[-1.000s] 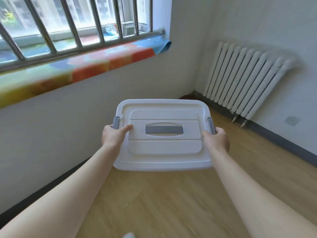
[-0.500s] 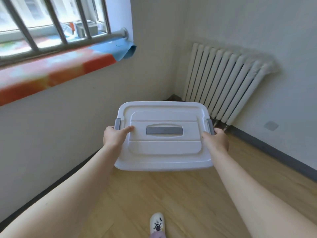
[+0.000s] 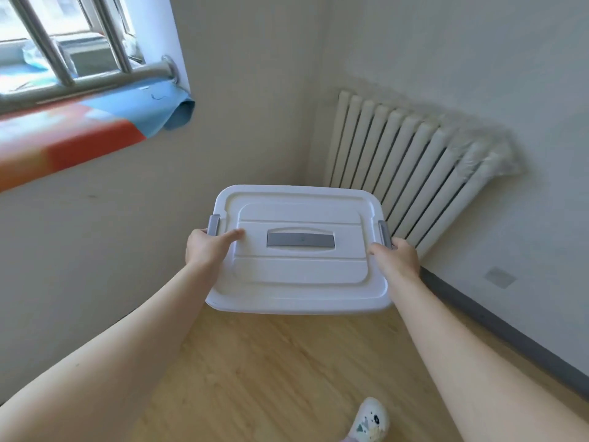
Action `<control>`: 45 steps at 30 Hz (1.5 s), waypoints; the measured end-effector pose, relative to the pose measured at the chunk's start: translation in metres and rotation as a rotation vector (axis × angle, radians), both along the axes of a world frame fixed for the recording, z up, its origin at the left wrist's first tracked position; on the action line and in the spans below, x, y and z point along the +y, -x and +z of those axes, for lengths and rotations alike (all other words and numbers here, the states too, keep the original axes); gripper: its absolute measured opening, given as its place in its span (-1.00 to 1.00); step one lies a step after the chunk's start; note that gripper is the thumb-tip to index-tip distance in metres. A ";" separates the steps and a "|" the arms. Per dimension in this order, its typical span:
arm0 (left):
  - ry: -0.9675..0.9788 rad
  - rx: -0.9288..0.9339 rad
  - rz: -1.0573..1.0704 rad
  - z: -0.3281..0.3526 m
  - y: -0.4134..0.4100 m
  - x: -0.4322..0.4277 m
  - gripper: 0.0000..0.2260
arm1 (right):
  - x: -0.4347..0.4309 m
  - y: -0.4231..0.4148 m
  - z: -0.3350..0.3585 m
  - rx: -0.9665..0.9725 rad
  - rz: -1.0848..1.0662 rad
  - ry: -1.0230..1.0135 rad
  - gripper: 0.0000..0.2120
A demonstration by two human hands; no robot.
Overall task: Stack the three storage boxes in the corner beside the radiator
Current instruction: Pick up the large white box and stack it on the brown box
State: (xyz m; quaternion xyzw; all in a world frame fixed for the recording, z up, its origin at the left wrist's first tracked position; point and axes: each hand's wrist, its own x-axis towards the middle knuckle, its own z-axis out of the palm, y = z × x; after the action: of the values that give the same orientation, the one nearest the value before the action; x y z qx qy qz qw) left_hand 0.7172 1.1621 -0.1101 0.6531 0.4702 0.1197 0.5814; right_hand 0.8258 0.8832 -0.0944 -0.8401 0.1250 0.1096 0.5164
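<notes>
I hold one white storage box (image 3: pixel 299 275) with a grey lid handle and grey side latches, level in the air in front of me. My left hand (image 3: pixel 208 248) grips its left side with the thumb on the lid. My right hand (image 3: pixel 398 256) grips its right side by the latch. The box hangs above the wooden floor, just in front of the corner where the two walls meet. The white radiator (image 3: pixel 414 173) stands on the right wall, right behind the box. The floor of the corner is hidden by the box. No other storage box is in view.
A barred window with a colourful sill cover (image 3: pixel 79 135) runs along the left wall. A dark skirting board (image 3: pixel 497 327) lines the right wall. The wooden floor (image 3: pixel 287 371) lies below, with my shoe (image 3: pixel 369 421) at the bottom edge.
I have walked closer to the corner with the box in both hands. The radiator and corner are nearer and larger, and the window has slid off to the left.
</notes>
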 end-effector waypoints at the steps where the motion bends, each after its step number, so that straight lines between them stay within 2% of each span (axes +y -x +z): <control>1: -0.006 -0.004 0.025 -0.001 -0.023 -0.005 -0.57 | -0.004 -0.028 0.000 -0.002 0.026 -0.006 -0.73; 10: 0.043 -0.025 0.238 -0.005 -0.177 -0.045 -0.62 | -0.028 -0.233 0.010 0.014 0.275 -0.044 -0.62; 17: 0.063 -0.018 0.343 -0.011 -0.257 -0.045 -0.64 | -0.002 -0.349 0.000 0.024 0.418 -0.025 -0.55; 22: 0.098 -0.025 0.436 -0.027 -0.313 -0.011 -0.67 | 0.050 -0.423 -0.014 0.036 0.476 -0.042 -0.67; 24: 0.132 -0.044 0.454 -0.035 -0.334 0.008 -0.70 | 0.072 -0.452 -0.018 0.051 0.483 -0.050 -0.78; 27: 0.168 -0.024 0.450 -0.048 -0.371 0.042 -0.83 | 0.114 -0.500 -0.025 0.059 0.507 -0.017 -0.89; 29: 0.206 -0.003 0.418 -0.058 -0.392 0.064 -0.73 | 0.142 -0.529 -0.032 0.058 0.538 0.005 -0.90; 32: 0.222 0.058 0.390 -0.077 -0.422 0.094 -0.61 | 0.179 -0.569 -0.051 0.057 0.563 0.023 -0.89; 35: 0.234 0.111 0.398 -0.098 -0.446 0.117 -0.61 | 0.209 -0.599 -0.074 0.101 0.585 0.057 -0.90; 39: 0.291 0.149 0.389 -0.133 -0.463 0.142 -0.63 | 0.244 -0.626 -0.112 0.128 0.607 0.092 -0.76; 43: 0.287 0.197 0.372 -0.189 -0.477 0.163 -0.70 | 0.280 -0.650 -0.170 0.205 0.637 0.110 -0.75; 45: 0.315 0.210 0.402 -0.223 -0.483 0.170 -0.66 | 0.293 -0.659 -0.207 0.243 0.651 0.127 -0.75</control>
State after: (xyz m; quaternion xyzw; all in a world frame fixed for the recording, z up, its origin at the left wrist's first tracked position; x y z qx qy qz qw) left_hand 1.1998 1.3320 -0.3333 0.4573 0.6607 0.0899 0.5884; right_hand 1.4853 1.1763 -0.3011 -0.8473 -0.0822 0.3594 0.3824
